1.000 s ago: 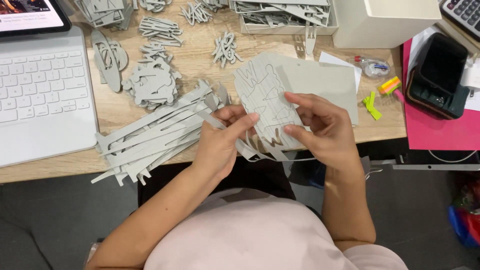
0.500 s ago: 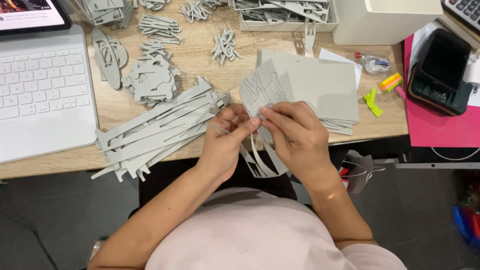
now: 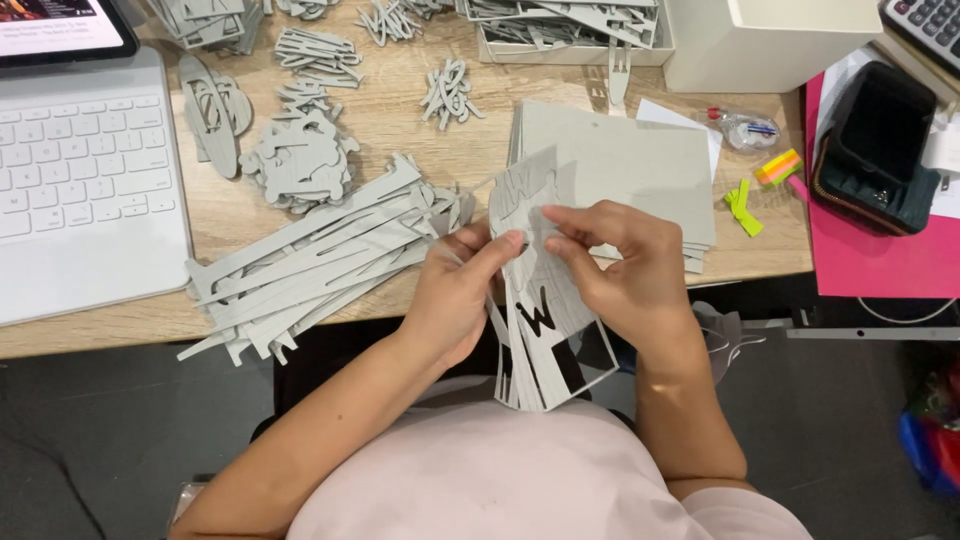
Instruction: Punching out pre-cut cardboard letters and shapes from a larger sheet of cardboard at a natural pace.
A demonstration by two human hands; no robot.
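Observation:
A grey die-cut cardboard sheet [image 3: 545,330] with cut-out holes hangs tilted over the table's front edge and my lap. My left hand [image 3: 455,290] pinches its upper left part between thumb and fingers. My right hand [image 3: 625,270] grips its upper right part, fingers curled over the top. Right behind the hands lies a stack of whole grey sheets [image 3: 620,165]. To the left sprawls a heap of long grey cardboard strips [image 3: 310,265].
A white keyboard [image 3: 80,190] with a tablet sits far left. Piles of small grey cut-outs [image 3: 295,160] and a tray of scraps [image 3: 570,25] lie at the back. A white box [image 3: 770,40], dark pouch [image 3: 880,150], pink folder [image 3: 880,260], sticky tabs [image 3: 778,167] are at right.
Both hands have turned the sheet more upright and edge-on, its lower end now hanging further down over my lap. The view has shifted slightly.

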